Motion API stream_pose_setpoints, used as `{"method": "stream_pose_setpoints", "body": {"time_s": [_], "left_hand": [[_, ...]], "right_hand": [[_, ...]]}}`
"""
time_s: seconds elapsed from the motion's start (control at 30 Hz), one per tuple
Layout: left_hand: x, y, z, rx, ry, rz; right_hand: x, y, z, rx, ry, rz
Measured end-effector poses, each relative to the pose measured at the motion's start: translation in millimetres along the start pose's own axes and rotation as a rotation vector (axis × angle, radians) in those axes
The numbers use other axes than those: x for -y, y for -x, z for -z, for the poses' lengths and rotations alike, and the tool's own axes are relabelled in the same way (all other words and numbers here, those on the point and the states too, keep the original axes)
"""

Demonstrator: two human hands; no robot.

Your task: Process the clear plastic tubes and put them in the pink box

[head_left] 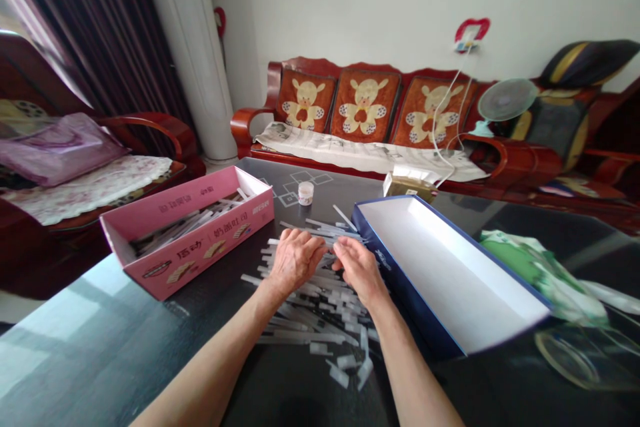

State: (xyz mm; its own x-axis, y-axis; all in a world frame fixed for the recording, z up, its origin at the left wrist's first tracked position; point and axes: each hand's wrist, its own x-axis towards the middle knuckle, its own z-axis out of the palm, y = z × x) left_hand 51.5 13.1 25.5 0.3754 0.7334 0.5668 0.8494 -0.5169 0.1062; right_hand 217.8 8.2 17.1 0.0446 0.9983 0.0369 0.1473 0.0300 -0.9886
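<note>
On the dark table lies a loose pile of slim translucent white tubes [300, 333] that look like pen barrels. Short frosted pieces like pen caps [347, 361] are scattered at the pile's near end. Above the pile, my left hand [299, 258] is closed with its fingers curled down, and what it grips is hidden. My right hand [359, 269] pinches with thumb and fingertips close beside it; anything in the pinch is too small to make out. The pink box [200, 250] on the left holds many more of these tubes. To the right is a blue box [465, 273] with a bare white inside.
A small white tub [305, 193] stands beyond the pile. A tissue pack [411, 185] sits behind the blue box. At the right are a green and white plastic bag [545, 273] and a clear round-rimmed object [585, 357]. A wooden sofa [320, 153] faces the table.
</note>
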Motion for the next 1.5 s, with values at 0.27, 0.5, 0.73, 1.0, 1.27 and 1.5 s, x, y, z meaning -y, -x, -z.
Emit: {"method": "stream_pose_setpoints", "body": {"time_s": [0.27,0.5,0.73,1.0,1.27,1.5], "left_hand": [[-0.2,0.0,0.2,-0.014,0.000,-0.025],[-0.3,0.2,0.4,-0.029,-0.006,-0.035],[-0.1,0.4,-0.1,-0.027,-0.010,-0.025],[0.0,1.1,-2.2,-0.020,-0.016,-0.043],[8.5,2.0,-1.5,-0.054,-0.025,0.001],[8.9,3.1,-5.0,-0.044,-0.040,-0.027]], "right_hand": [[1.8,2.9,0.9,0.012,0.054,0.052],[-1.6,0.2,0.7,0.007,0.044,-0.002],[-0.1,1.3,0.5,0.051,-0.085,-0.017],[0.5,2.1,-3.2,0.036,-0.163,-0.055],[-6.7,-5.6,11.7,-0.179,0.284,0.328],[-8.0,-2.3,16.2,-0.171,0.661,0.513]]}}
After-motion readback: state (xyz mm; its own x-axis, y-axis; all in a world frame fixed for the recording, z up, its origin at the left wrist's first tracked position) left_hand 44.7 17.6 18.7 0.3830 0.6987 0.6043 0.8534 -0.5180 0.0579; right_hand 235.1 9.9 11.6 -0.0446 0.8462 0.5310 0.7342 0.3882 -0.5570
